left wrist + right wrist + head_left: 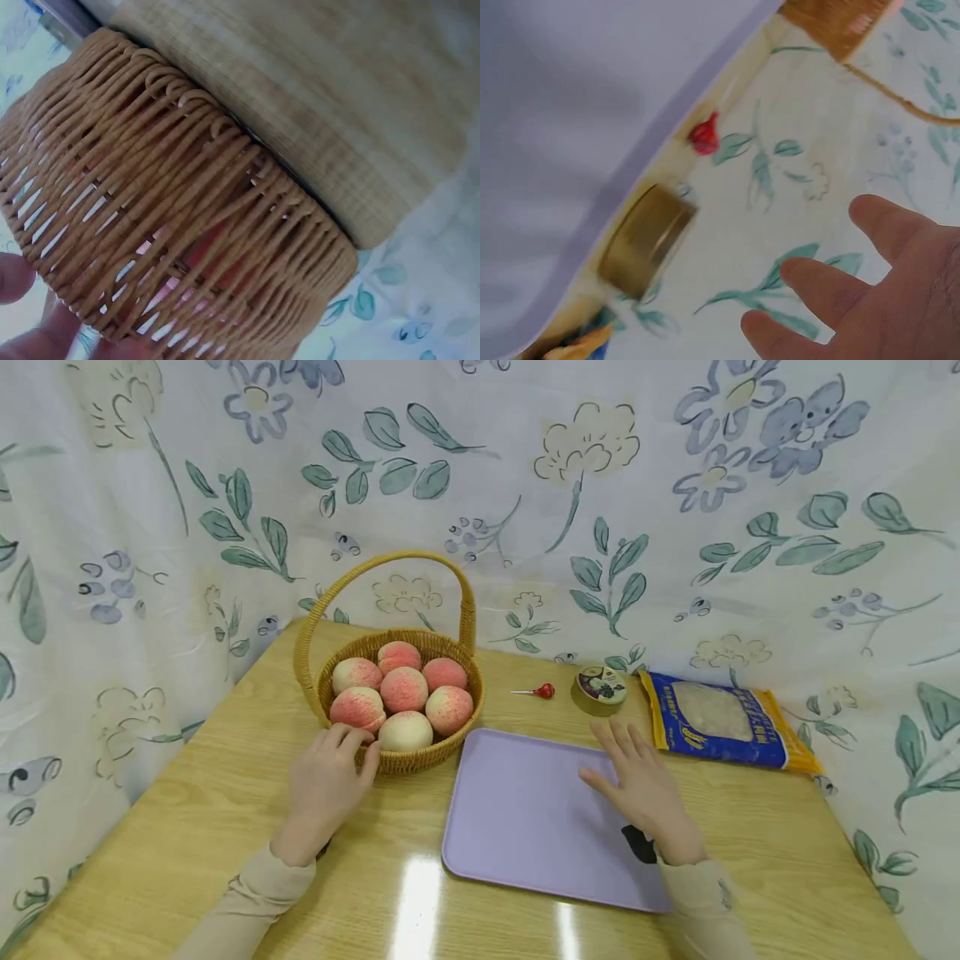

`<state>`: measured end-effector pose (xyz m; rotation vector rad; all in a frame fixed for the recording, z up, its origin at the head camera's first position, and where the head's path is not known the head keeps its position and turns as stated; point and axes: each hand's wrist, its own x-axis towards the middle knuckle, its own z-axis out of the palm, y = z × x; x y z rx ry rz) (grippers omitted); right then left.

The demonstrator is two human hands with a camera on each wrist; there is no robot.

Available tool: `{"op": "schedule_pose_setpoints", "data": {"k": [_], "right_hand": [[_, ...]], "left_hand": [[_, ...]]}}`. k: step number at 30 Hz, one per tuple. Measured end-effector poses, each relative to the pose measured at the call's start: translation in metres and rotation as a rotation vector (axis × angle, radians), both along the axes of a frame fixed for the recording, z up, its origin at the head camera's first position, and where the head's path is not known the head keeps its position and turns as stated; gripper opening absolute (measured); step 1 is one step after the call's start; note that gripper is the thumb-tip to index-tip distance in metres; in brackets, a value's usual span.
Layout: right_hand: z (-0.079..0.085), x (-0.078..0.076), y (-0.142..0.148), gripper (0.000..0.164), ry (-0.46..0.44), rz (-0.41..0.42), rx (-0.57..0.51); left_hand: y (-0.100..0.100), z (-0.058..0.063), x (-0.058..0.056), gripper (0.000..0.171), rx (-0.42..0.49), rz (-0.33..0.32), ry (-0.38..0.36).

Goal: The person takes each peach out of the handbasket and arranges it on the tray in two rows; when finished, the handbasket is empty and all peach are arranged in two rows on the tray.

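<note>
Well, left hand (327, 777) at near rim of basket (405, 763), grip unclear; right hand (645, 785) over tray (525, 814), fingers spread.

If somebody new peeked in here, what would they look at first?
Probably the woven basket of pinkish peaches, back left on the table, with the left hand at its front. Next, perhaps the lilac tray to the basket's right, with the right hand over it.

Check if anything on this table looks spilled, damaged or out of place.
Nothing stands out. The peaches sit within the upright basket, the purple tray lies flat, and the lollipop, round tin and blue-and-yellow bag are on the table; I see no spill or damage.
</note>
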<state>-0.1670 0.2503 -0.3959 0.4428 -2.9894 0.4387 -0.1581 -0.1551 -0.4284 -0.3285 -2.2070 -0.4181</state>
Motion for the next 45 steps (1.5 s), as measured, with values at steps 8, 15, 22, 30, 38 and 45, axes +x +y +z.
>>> {"op": "schedule_pose_setpoints", "data": {"k": [8,15,22,30,38,45], "right_hand": [[0.037,-0.027,-0.055,0.070,-0.054,0.191,-0.121],[0.053,-0.068,-0.128,0.053,-0.137,0.384,-0.266],[0.040,-0.103,-0.184,0.043,-0.206,0.443,-0.091],[0.029,-0.118,-0.216,0.079,-0.318,0.427,0.037],[0.028,-0.119,-0.222,0.078,-0.257,0.414,0.019],[0.031,-0.128,-0.206,0.056,-0.329,0.444,-0.215]], "left_hand": [[0.000,0.006,0.017,0.058,0.102,0.086,-0.455],[0.000,0.006,0.016,0.078,0.133,0.089,-0.672],[-0.006,0.002,0.012,0.079,0.159,0.052,-0.695],[-0.008,0.002,0.012,0.078,0.164,0.051,-0.691],[-0.008,0.009,0.012,0.078,0.184,0.062,-0.695],[-0.007,0.009,0.011,0.078,0.192,0.044,-0.737]]}}
